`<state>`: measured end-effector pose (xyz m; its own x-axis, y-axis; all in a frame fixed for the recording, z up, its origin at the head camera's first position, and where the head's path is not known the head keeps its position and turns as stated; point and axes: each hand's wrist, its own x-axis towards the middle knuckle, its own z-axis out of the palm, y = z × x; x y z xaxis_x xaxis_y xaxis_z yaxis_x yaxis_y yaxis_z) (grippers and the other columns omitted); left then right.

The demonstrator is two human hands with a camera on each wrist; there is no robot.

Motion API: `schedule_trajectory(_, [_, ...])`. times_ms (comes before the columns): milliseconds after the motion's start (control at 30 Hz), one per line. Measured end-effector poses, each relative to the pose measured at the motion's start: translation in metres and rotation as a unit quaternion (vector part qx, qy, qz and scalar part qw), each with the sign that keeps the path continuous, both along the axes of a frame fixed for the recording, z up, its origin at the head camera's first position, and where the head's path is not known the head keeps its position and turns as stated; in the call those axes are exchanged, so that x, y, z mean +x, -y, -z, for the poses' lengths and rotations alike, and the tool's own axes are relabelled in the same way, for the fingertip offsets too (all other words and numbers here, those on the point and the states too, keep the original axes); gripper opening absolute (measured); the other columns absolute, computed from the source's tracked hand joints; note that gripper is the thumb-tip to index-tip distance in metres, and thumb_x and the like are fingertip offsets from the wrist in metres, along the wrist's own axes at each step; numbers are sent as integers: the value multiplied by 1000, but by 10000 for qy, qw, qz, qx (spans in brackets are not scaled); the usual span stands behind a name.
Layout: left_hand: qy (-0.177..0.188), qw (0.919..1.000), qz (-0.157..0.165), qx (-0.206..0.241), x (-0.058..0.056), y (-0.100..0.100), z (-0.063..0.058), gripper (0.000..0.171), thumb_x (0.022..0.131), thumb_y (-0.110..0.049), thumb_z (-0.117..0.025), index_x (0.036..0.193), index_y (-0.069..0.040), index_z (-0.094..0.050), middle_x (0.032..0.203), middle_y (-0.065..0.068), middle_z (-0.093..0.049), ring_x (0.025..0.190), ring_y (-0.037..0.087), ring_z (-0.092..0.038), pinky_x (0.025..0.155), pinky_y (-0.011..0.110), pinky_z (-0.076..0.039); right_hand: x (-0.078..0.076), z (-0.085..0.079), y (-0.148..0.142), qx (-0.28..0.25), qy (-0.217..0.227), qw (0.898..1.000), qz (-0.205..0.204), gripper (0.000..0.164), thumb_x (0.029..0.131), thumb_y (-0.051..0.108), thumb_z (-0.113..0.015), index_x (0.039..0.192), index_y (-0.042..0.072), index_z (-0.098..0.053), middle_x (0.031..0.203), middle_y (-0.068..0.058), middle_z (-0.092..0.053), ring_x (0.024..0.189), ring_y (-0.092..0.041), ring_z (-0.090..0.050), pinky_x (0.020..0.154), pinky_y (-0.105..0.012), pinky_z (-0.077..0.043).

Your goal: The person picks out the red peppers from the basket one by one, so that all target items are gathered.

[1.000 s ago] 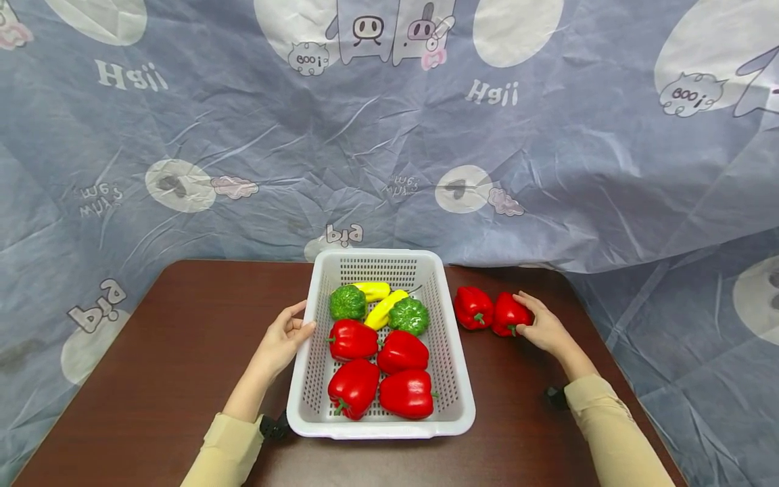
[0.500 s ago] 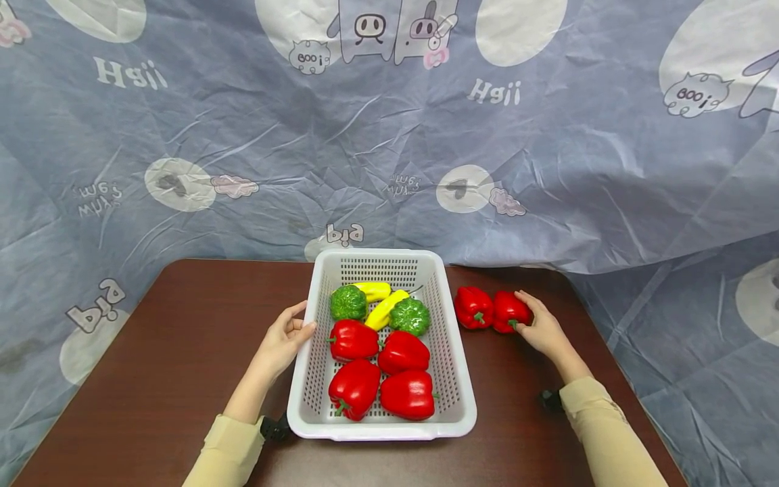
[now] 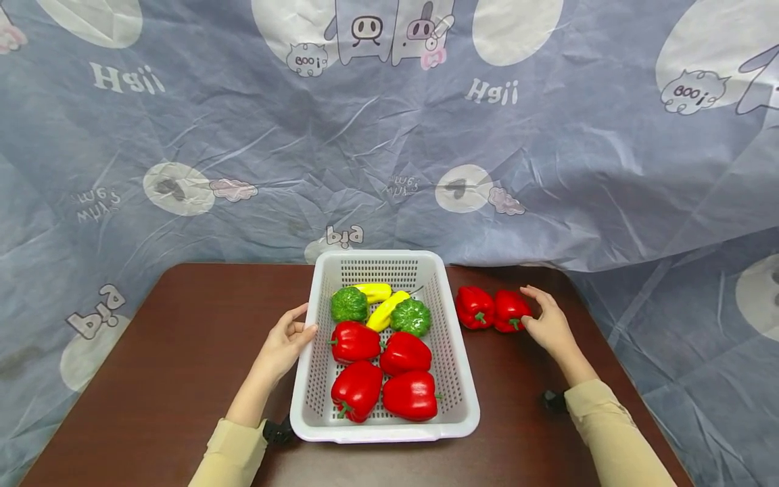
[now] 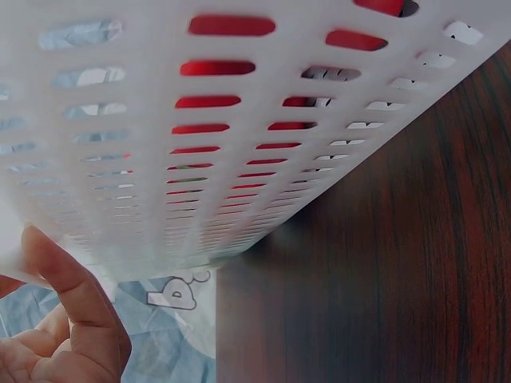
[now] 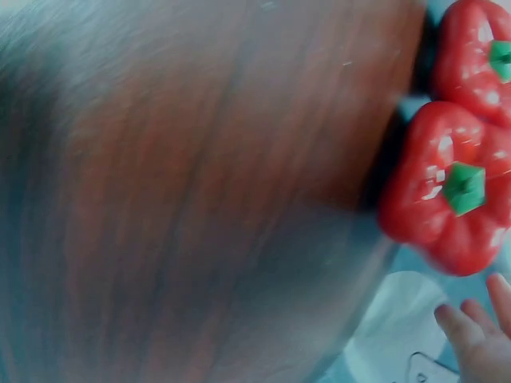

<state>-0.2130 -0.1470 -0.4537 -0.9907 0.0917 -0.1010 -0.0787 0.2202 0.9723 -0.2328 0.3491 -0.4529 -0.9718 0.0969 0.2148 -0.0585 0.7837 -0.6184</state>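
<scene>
A white perforated basket [image 3: 385, 433] stands on the table. My left hand [image 3: 281, 345] grips its left rim, thumb at the top edge; the left wrist view shows a bent finger [image 4: 68, 275] at the basket's outer wall. Right of the basket, two red bell peppers sit side by side: the left pepper [image 3: 475, 306] and the right pepper [image 3: 510, 312]. My right hand [image 3: 552, 329] is just beside the right pepper, fingers spread and holding nothing. A small gap parts its fingertips from that pepper [image 5: 447, 187] in the right wrist view.
Inside the basket lie several red bell peppers [image 3: 410, 396], two yellow peppers [image 3: 387, 310] and two green ribbed vegetables [image 3: 410, 317]. The dark brown table [image 3: 201, 338] ends at a printed grey-blue cloth [image 3: 243, 135] hanging behind.
The right pepper has shifted slightly left, up against its neighbour. My right hand has come away from it toward the right. My left hand stays at the basket rim.
</scene>
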Motion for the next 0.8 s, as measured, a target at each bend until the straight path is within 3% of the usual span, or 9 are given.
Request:
schedule_trajectory(67, [15,10000,18,11,1,0,0,63,97,-13,-63,151,-4,-33,109,26,-63,87,19,-67,73,29,-57,1,-5,5,-21,-265,9995,156,55,81,-4,-56,136,-2,-53,147,-26,-43,111,-44,-51,85,-48,-41])
schedule_trajectory(133, [13,10000,8,22,1,0,0,64,96,-14,-64,151,-4,-33,109,26,-64,89,22,-68,74,31,-57,2,-12,10,-98,-519,9984,212,51,83,-3,-57,134,-1,-56,145,-24,-46,109,-43,-53,86,-48,-43])
schedule_trajectory(233, [28,10000,-22,39,1,0,0,63,96,-14,-64,151,-4,-34,108,25,-64,89,23,-68,75,32,-57,1,-24,20,-327,-726,9967,178,45,88,1,-61,132,-1,-57,142,-23,-48,116,-45,-52,98,-54,-43])
schedule_trajectory(300, [31,10000,-18,41,1,0,0,63,96,-13,-63,151,-4,-34,107,23,-64,88,20,-67,74,31,-57,1,-33,27,-425,-794,9959,123,42,90,5,-63,132,-1,-58,139,-25,-50,129,-45,-45,106,-59,-37])
schedule_trajectory(533, [60,10000,-43,54,1,0,2,61,97,-12,-62,151,-6,-34,106,18,-64,86,14,-66,75,28,-55,1,-64,57,-1085,-468,9929,-153,48,97,19,-62,139,-1,-50,143,-22,-49,137,-40,-41,110,-53,-37])
schedule_trajectory(800, [-16,9999,-89,105,2,-1,1,60,97,-12,-63,150,-5,-36,105,20,-64,89,19,-67,74,27,-55,2,-88,89,-1761,96,9831,-494,56,99,33,-59,144,4,-45,148,-15,-48,137,-32,-44,111,-50,-37])
